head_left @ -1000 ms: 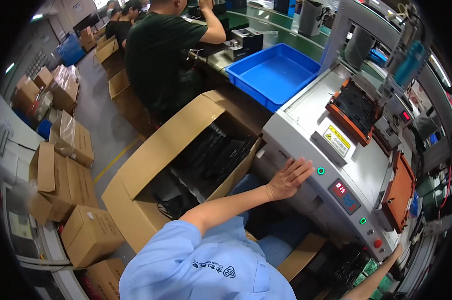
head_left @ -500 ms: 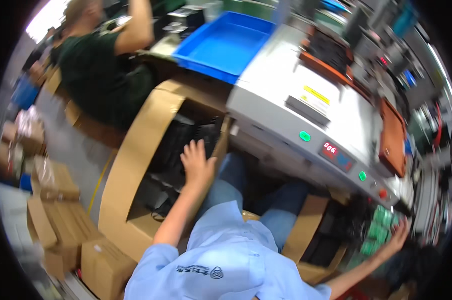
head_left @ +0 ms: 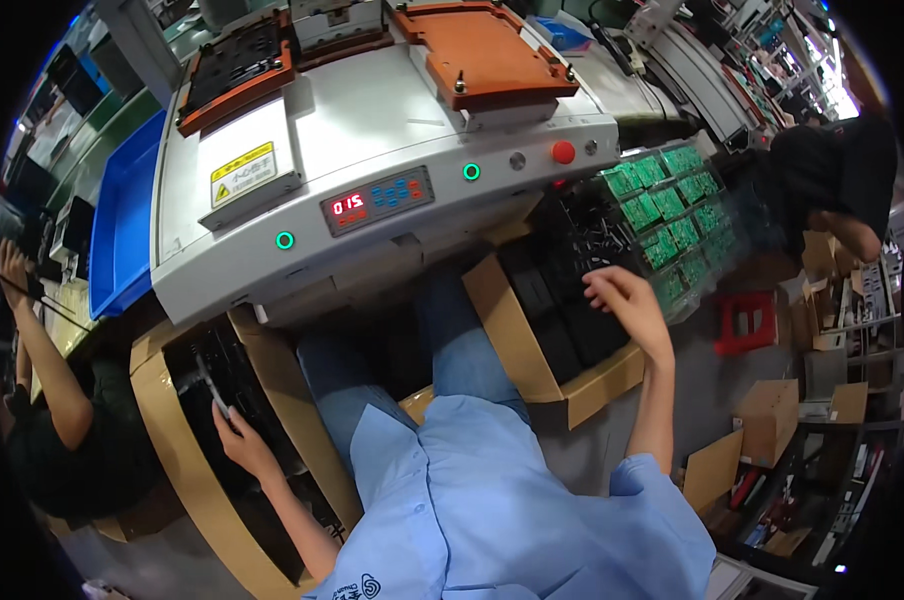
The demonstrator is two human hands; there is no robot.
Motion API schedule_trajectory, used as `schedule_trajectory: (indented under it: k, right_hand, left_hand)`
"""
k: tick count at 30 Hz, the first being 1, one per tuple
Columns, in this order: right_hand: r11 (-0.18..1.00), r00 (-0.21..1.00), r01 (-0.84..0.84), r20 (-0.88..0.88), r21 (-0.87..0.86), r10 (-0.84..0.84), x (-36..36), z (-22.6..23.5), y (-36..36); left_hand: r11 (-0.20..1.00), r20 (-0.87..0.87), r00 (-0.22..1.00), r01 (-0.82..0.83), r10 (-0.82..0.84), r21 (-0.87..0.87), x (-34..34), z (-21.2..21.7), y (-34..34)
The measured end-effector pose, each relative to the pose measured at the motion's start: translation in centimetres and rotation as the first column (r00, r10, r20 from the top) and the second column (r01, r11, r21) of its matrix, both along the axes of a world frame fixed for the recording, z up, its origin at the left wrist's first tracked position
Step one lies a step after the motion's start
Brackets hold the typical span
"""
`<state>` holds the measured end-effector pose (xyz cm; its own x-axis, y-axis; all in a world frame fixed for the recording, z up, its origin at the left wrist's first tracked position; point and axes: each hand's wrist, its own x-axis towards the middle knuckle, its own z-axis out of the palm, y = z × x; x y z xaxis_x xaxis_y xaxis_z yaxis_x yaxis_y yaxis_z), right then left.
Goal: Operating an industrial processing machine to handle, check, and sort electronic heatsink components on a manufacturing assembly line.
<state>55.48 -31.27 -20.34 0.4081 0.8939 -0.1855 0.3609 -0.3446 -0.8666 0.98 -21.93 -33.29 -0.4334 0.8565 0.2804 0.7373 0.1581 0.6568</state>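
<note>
My left hand is closed on a thin flat part with a pale grey edge, which it holds tilted over a tall cardboard box. Black plastic parts lie inside that box. On the other side, my right hand hovers with loosely bent fingers, and I see nothing in it. Below it stands a second cardboard box filled with black parts. Just beyond the fingers are small black pieces and a clear tray of green circuit boards.
A white machine with a lit panel, a red button and orange fixtures spans the front. Left of it is a blue tray. Co-workers sit at both sides. A red stool stands at the right.
The view has swung to the right. My left hand, earlier spread over the black parts, now holds the thin part. My right hand has come in from the far side to above the right box.
</note>
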Motion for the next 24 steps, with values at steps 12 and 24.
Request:
schedule_trajectory:
  k: [12,24]
  right_hand:
    - [0.914,0.852,0.253,0.522,-0.318,-0.054,-1.4,-10.7,-4.6]
    - [0.832,0.636,0.486,0.545,0.267,-0.546,1.0,-4.8,-2.9]
  left_hand:
    - [0.980,0.078,0.996,-0.062,0.048,0.188,-1.7,7.0,-2.7]
    - [0.313,-0.284,0.338,0.941,-0.897,0.132,15.0,10.1,-3.1]
